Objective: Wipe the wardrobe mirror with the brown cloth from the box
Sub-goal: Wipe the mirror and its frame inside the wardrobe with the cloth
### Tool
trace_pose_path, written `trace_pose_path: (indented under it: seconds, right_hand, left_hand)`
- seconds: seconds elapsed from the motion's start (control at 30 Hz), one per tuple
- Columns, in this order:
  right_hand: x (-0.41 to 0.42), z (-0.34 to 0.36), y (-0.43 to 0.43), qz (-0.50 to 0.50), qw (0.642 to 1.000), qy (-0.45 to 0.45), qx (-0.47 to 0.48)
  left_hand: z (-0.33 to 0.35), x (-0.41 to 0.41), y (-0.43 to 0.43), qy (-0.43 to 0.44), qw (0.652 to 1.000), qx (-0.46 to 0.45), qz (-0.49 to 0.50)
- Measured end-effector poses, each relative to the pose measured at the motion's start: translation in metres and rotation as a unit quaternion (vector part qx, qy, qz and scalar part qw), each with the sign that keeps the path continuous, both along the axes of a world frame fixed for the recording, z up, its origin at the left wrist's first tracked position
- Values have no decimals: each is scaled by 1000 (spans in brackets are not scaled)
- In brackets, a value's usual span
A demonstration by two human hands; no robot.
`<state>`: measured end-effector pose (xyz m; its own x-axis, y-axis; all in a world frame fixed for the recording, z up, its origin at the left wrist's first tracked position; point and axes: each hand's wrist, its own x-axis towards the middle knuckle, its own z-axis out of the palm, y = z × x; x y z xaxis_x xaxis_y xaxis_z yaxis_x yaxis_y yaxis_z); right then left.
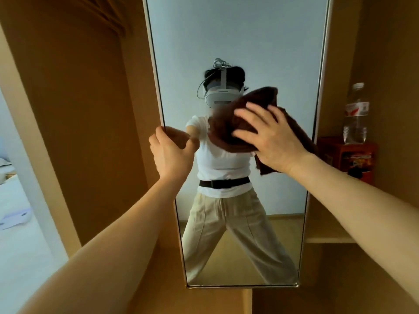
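I read the brown cloth (229, 132) bunched flat against the wardrobe mirror (238, 41), at mid-height of the glass and toward its right edge. My right hand (269, 137) presses it there with fingers spread and straight. The hand covers the cloth's centre, so the folds there cannot be made out. My left hand (170, 152) grips the mirror's left edge, fingertips curled out of sight behind it. The mirror's top is cut off. To the right, a plastic bottle (356, 114) rises over a red box (349, 155). I cannot tell whether it stands on or behind the box, and both labels are blurred.
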<state>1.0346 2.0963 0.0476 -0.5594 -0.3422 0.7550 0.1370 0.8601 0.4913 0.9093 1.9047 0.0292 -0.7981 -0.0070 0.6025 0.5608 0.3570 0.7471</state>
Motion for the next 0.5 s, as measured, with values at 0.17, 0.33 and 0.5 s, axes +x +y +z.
trace_pose_path:
  seconds: [0.17,0.33,0.5]
  right_hand:
    - [-2,-35,2,27,995,44,-82]
    - [27,-114,17,-4,996,-59,-69]
    - [43,-94,25,16,988,-132,-77]
  left_hand:
    - [-1,54,28,352,921,-160,-57]
    - [-57,63,47,391,808,-416,-148]
    - [-72,68,66,391,824,-397,-103]
